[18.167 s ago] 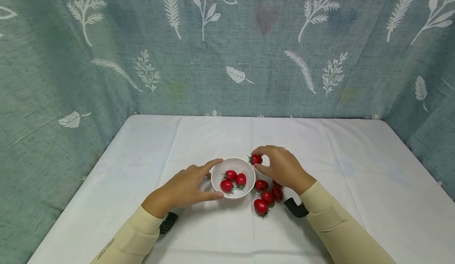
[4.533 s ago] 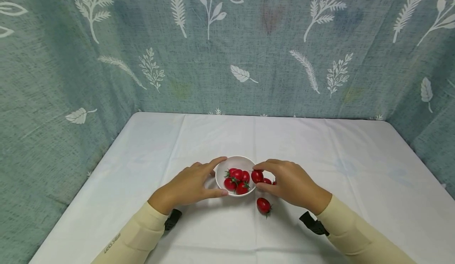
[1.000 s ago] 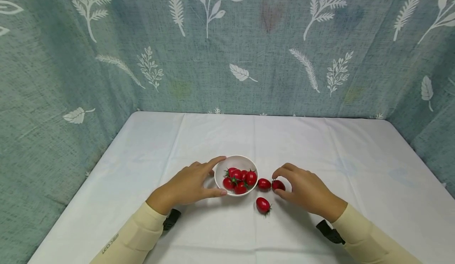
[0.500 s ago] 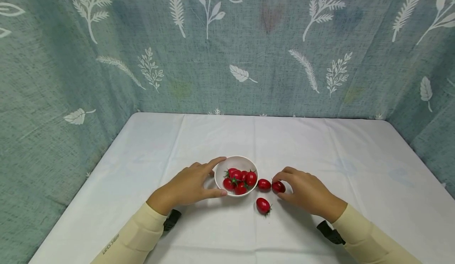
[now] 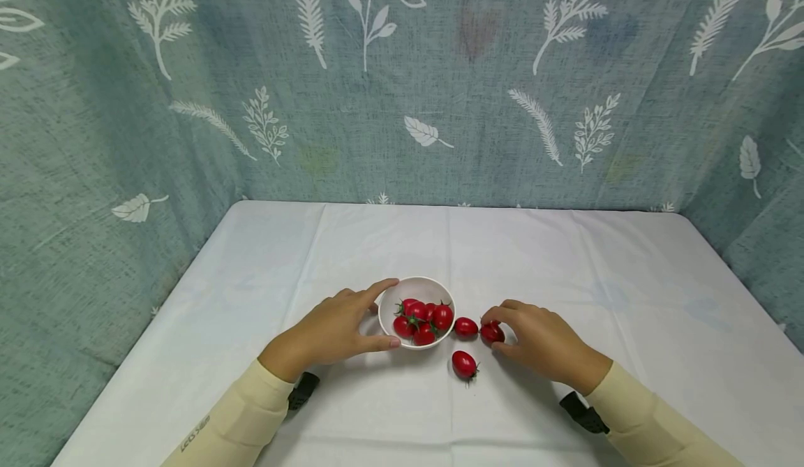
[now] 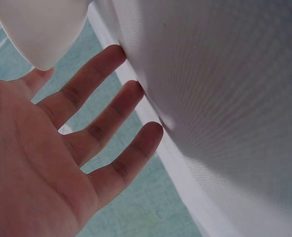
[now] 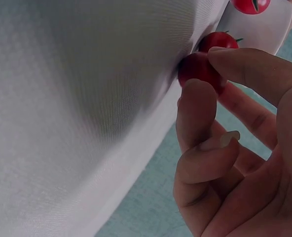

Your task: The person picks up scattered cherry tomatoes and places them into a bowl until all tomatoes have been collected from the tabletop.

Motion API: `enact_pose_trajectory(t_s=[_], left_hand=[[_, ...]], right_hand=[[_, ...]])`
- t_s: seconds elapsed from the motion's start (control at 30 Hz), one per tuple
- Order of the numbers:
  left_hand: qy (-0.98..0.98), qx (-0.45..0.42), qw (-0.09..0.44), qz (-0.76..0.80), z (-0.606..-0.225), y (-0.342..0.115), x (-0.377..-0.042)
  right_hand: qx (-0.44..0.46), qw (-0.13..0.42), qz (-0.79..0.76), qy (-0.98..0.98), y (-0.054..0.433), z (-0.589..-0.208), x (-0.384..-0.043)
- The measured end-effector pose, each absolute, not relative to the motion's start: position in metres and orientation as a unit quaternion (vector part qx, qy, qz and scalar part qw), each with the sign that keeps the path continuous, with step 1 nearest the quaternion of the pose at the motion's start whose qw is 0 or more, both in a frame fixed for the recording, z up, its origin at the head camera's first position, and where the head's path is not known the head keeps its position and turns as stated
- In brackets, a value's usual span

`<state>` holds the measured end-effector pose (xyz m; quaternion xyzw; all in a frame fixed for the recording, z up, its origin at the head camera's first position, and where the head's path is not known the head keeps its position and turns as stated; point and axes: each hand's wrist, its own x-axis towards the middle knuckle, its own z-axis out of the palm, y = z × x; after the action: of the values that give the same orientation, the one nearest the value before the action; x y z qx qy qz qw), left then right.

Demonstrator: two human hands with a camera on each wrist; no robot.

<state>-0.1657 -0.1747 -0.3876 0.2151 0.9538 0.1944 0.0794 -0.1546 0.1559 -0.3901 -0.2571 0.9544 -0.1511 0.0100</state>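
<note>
A white bowl (image 5: 419, 285) with several cherry tomatoes (image 5: 424, 334) inside stands mid-table. My left hand (image 5: 329, 331) holds its left side between thumb and index finger. In the left wrist view, the other left-hand fingers (image 6: 141, 94) lie spread by the tablecloth, near the bowl (image 6: 42, 29). To the bowl's right, my right hand (image 5: 540, 334) pinches a cherry tomato (image 5: 491, 334) at table level; the right wrist view shows thumb and fingertips against this tomato (image 7: 198, 71). Another cherry tomato (image 5: 465, 327) sits between it and the bowl. A third loose tomato (image 5: 463, 364) lies nearer me.
A white cloth (image 5: 352, 243) covers the table. Behind and at both sides hangs a green-blue curtain (image 5: 377, 139) with white leaf prints. Black straps (image 5: 584, 412) are on both wrists, over cream sleeves.
Since the oldest frame, several tomatoes have gone from the table into the bowl. Over the last second, the right fingers have settled lower round the right-hand tomato. The left hand stays at the bowl.
</note>
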Motion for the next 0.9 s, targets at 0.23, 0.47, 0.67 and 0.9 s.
enact_pose_trajectory(t_s=[0.23,0.47,0.67,0.9], left_hand=[[0.952,0.22,0.078,0.196,-0.3874,-0.1748,-0.1649],[0.953,0.216,0.08,0.195,-0.3868,-0.1749,-0.1645],[0.953,0.215,0.08,0.196,-0.3867,-0.1747,-0.1646],[0.953,0.217,0.077,0.197,-0.3876,-0.1746,-0.1652]], right_hand=[[-0.257,0.017,-0.151,0.954,0.1558,-0.3886,-0.1552],[-0.262,0.013,-0.148,0.954,0.1561,-0.3886,-0.1555],[-0.268,0.0,-0.144,0.953,0.1572,-0.3862,-0.1552],[-0.282,-0.03,-0.148,0.948,0.1569,-0.382,-0.1546]])
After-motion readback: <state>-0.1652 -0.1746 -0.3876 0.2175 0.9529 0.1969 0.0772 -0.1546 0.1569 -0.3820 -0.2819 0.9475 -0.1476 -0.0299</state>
